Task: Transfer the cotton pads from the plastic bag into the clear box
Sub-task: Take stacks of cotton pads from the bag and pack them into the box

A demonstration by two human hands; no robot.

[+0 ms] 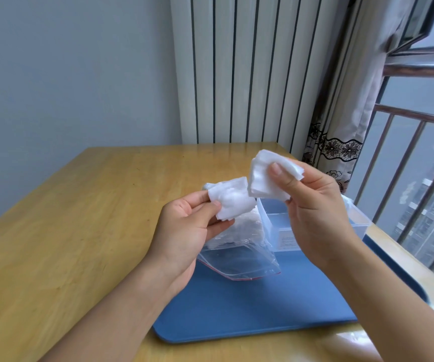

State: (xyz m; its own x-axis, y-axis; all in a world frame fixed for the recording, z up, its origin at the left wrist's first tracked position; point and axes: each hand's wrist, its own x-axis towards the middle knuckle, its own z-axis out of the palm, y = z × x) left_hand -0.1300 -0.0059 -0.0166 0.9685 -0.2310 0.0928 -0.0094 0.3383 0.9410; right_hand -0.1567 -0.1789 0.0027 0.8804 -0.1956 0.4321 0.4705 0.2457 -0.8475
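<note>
While both wads of cotton pads were held in the air above the blue mat (263,304), the greatest risk lay in how loosely they were gripped. A small bunch of pads (233,201) was pinched between thumb and fingers of the left hand (187,231), and a thicker stack of pads (268,176) was clamped under the thumb of the right hand (320,215); neither hand was released. The stack on the right was fanned at its edges, so a few thin sheets could have slipped free and drifted onto the table (80,205) or the mat instead of into the clear box (354,220). The box stood just to the right of the plastic bag (239,252), partly hidden behind the right hand, and its opening appeared narrow; a hurried drop could have caught the rim and spilled pads over the side. The bag lay slack on the mat, its mouth towards the near side, and more white material could be seen inside it, though how much could not be told. Because the bag was held by nobody, it might have been dragged or tipped by a passing wrist. The window at the far right seemed open, so a draught was judged a further hazard.
</note>
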